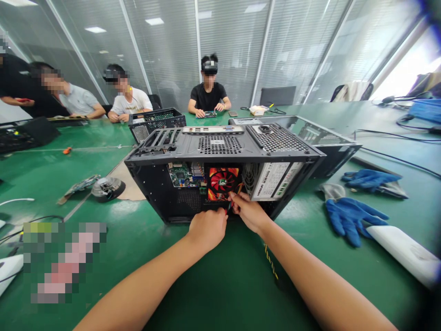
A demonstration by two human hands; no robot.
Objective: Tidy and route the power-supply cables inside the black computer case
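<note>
An opened black computer case point(220, 158) lies in front of me, its inside facing me. Within it are a green motherboard point(184, 174), a red-and-black cooling fan point(223, 181) and a power supply point(275, 181) with a white label. Just below the fan, my right hand point(250, 211) is closed in a pinch on a thin cable point(240, 188). Close beside it is my left hand point(208, 230), also closed, its fingertips turned away; what they hold is hidden. A small red and dark bit shows between the hands. Under my right wrist hangs a twisted yellow-and-black cable point(271, 262).
More cases stand behind, one at the back left point(156, 122) and one at the right point(330, 147). Blue gloves point(347, 218) and a white block point(404, 250) lie right. A round metallic part point(108, 188) lies left. Several people sit or stand across the green table point(138, 294).
</note>
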